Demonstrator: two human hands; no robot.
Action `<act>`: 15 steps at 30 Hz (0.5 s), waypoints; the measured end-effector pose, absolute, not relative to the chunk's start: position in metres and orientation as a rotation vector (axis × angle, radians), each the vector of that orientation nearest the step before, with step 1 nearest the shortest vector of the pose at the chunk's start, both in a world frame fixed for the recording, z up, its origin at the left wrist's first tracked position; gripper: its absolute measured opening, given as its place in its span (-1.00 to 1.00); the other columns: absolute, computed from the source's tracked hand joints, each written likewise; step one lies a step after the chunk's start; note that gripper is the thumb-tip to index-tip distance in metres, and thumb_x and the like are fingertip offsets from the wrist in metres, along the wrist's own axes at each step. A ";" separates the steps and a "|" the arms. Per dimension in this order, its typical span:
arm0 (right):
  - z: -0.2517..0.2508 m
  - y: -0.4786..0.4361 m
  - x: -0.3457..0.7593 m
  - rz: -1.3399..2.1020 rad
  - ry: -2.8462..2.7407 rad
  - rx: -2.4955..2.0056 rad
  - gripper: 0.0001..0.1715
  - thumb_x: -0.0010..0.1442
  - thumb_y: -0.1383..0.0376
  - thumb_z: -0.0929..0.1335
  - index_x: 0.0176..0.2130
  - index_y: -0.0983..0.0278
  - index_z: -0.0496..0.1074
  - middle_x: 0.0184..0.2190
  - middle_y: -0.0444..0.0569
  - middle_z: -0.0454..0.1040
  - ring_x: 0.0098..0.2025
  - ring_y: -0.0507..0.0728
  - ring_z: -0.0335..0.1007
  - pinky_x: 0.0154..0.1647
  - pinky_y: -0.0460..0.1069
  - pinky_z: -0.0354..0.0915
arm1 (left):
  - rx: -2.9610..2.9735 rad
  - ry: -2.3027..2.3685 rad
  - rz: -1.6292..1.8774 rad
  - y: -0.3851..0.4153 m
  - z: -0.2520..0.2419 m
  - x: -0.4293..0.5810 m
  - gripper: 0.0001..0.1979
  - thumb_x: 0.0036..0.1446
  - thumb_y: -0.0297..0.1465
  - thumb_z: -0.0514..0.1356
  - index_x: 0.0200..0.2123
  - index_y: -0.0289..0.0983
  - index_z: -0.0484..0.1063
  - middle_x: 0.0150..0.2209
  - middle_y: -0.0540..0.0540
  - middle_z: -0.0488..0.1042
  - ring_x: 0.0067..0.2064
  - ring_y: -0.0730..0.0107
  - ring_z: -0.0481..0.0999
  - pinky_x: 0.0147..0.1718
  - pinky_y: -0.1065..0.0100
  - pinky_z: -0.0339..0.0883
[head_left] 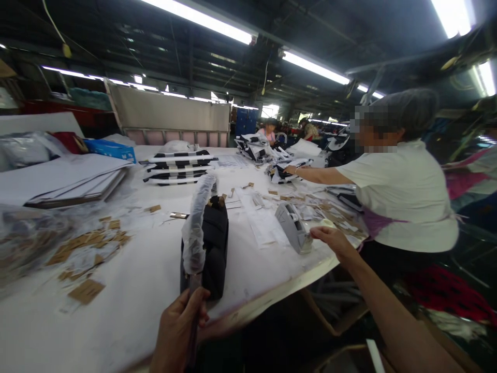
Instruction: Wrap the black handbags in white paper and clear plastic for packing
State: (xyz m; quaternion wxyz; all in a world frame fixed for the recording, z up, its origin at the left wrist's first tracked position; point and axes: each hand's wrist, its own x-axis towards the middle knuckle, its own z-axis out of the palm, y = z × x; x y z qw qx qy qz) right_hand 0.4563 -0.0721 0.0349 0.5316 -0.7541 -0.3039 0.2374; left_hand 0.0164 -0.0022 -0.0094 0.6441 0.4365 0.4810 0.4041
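Observation:
A black bag (216, 243) stands on the white table in front of me. Its handle (195, 223) rises in an arc, wrapped in whitish plastic film. My left hand (185, 311) is closed round the lower, dark end of this handle, at the table's near edge. To the right is a grey tape dispenser (292, 228). My right hand (333, 241) reaches to its right-hand end, thumb and fingers pinched together at the tape; the strip itself is too thin to see clearly. A small metal-coloured plate (179, 215) lies left of the bag.
Brown tags (91, 243) and clear plastic (31, 238) litter the left side. Behind them are stacked white boards (58, 178) and a blue box (111, 150). Striped black-and-white pieces (180, 168) are piled at the back. A co-worker (404, 191) handles similar pieces at the right.

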 end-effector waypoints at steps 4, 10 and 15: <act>0.031 -0.089 0.453 0.745 -0.619 -1.814 -0.59 -0.22 0.10 0.57 -0.42 0.33 0.53 -0.53 0.00 0.53 -0.48 0.09 0.45 -0.34 0.00 0.40 | 0.979 1.094 0.939 -0.002 -0.009 0.018 -0.38 -0.26 0.12 0.36 -0.40 -0.35 0.52 -0.64 0.00 0.36 -0.60 0.44 0.30 -0.59 0.44 0.19; 0.028 -0.097 0.454 0.885 -0.550 -1.800 -0.64 -0.18 0.24 0.57 -0.35 0.31 0.51 -0.55 -0.02 0.51 -0.54 0.09 0.45 -0.41 0.01 0.43 | 0.933 1.096 0.942 -0.001 -0.013 0.018 -0.38 -0.28 0.11 0.39 -0.39 -0.35 0.52 -0.64 0.01 0.35 -0.60 0.44 0.29 -0.61 0.45 0.18; 0.031 -0.094 0.456 0.754 -0.628 -1.806 -0.71 -0.11 0.14 0.51 -0.43 0.28 0.50 -0.60 -0.04 0.48 -0.54 0.12 0.43 -0.42 0.04 0.43 | 0.915 1.102 0.929 -0.002 -0.013 0.018 -0.39 -0.28 0.09 0.40 -0.38 -0.35 0.52 -0.64 0.02 0.35 -0.59 0.44 0.29 -0.61 0.45 0.18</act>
